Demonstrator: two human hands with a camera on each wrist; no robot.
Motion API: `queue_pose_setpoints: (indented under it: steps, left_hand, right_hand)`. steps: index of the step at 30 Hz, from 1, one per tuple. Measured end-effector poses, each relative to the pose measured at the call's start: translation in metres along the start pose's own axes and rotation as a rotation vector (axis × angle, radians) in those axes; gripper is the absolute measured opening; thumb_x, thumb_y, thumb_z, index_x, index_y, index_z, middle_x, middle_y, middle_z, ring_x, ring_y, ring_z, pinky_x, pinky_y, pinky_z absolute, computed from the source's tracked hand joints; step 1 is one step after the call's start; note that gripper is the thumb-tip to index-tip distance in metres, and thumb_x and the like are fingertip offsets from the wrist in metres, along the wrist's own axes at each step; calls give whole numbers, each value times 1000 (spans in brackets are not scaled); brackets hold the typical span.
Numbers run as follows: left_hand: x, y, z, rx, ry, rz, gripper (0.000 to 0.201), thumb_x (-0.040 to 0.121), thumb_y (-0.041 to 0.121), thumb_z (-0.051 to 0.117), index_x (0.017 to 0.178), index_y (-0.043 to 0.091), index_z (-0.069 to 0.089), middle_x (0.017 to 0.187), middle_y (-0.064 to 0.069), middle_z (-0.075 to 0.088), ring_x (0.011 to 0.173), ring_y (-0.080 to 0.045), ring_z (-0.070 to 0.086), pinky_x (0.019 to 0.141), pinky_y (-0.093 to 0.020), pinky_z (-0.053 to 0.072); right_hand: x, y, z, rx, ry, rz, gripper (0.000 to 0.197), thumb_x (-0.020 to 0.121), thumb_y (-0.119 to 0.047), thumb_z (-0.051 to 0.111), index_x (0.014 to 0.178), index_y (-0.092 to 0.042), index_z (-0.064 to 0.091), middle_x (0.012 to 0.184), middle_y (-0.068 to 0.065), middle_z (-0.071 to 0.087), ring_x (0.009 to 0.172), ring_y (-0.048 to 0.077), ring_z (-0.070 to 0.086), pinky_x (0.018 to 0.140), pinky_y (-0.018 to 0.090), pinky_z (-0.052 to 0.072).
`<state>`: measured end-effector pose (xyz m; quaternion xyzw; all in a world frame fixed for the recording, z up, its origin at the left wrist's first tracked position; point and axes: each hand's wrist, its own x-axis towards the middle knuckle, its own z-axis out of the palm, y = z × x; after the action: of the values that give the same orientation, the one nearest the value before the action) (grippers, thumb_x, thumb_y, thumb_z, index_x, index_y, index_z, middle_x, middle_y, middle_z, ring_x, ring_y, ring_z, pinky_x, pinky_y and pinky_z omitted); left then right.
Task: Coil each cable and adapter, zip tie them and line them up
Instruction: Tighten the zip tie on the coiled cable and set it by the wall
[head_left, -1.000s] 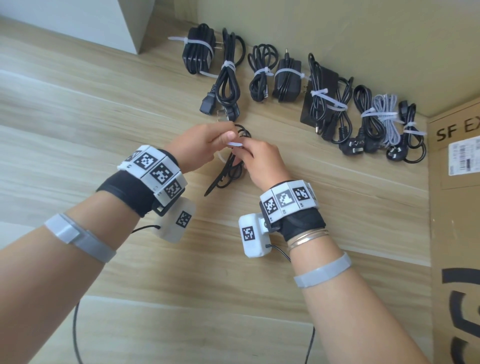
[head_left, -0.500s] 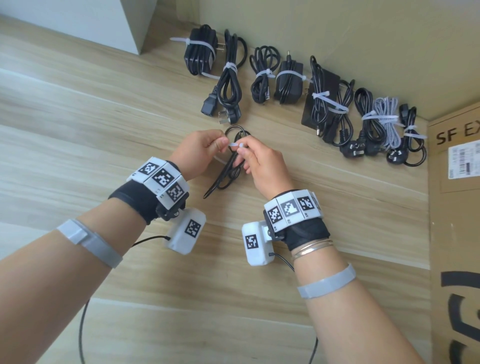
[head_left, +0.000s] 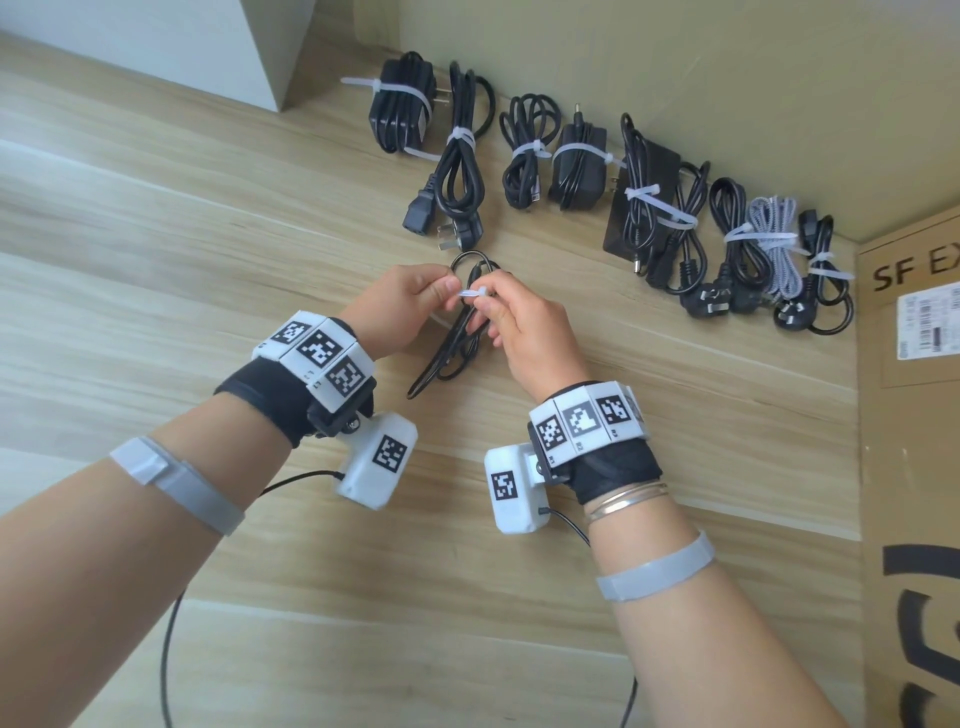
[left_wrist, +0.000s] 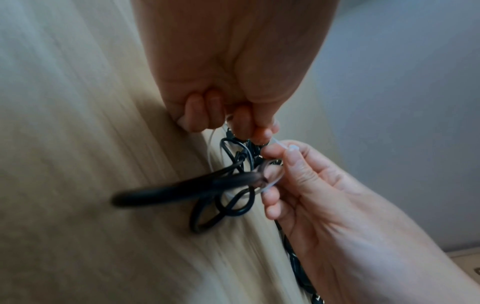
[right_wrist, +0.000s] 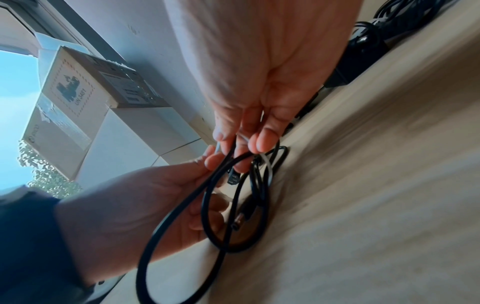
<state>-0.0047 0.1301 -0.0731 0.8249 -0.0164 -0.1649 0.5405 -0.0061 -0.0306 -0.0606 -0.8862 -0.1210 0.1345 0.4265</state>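
A thin black coiled cable (head_left: 451, 347) hangs between both hands just above the wooden table (head_left: 156, 249). A white zip tie (head_left: 474, 293) loops loosely around the coil. My left hand (head_left: 410, 306) pinches the tie's tail between thumb and forefinger. My right hand (head_left: 511, 322) pinches the tie's head end. In the left wrist view the zip tie (left_wrist: 275, 181) circles the cable (left_wrist: 207, 183) loosely. In the right wrist view the cable (right_wrist: 233, 201) dangles in loops with a barrel plug showing.
A row of several tied black and grey cables and adapters (head_left: 644, 202) lies along the wall at the back. A cardboard box (head_left: 914, 467) stands at the right. A white block (head_left: 208, 47) sits at the back left.
Both hands have drawn slightly nearer to me with the cable. The zip tie's two ends have come together between the fingertips.
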Motion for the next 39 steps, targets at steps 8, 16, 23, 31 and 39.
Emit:
queue_pose_setpoints:
  steps: [8, 16, 23, 31, 39]
  left_hand:
    - [0, -1, -1, -56, -37, -22, 38, 99, 21, 37, 62, 18, 40, 55, 5, 29, 40, -1, 26, 42, -13, 23]
    - [0, 0, 2, -94, -59, 31, 25, 99, 19, 39, 74, 21, 42, 62, 4, 41, 50, 2, 38, 52, -11, 33]
    - [0, 0, 6, -189, -81, 128, 12, 97, 7, 39, 96, 19, 43, 70, 5, 41, 51, 6, 43, 53, -6, 33]
    - [3, -4, 12, -2, 20, 286, 7, 83, 14, 66, 82, 17, 61, 76, 10, 42, 58, 3, 42, 56, -8, 33]
    - [3, -11, 14, 144, 29, 203, 8, 83, 9, 66, 82, 4, 59, 81, 13, 40, 62, 5, 46, 62, -4, 35]
  right_hand:
    - [-1, -1, -1, -17, 0, -22, 16, 97, -17, 47, 97, -10, 62, 68, -11, 58, 65, 18, 56, 66, 34, 48]
    - [-1, -8, -2, -47, -19, -1, 10, 95, -17, 50, 101, -13, 57, 67, -15, 56, 63, 9, 53, 72, 35, 49]
    - [-4, -11, -5, 46, 31, 81, 16, 98, -20, 46, 87, -9, 50, 65, -11, 53, 60, 12, 57, 58, 10, 42]
    - [-7, -9, -8, -37, 65, 117, 33, 96, -13, 45, 66, -7, 60, 83, 8, 64, 80, 23, 61, 80, 34, 46]
    - [-18, 32, -56, -343, 28, 423, 35, 95, -14, 42, 73, 2, 63, 96, 17, 59, 89, 27, 53, 77, 30, 34]
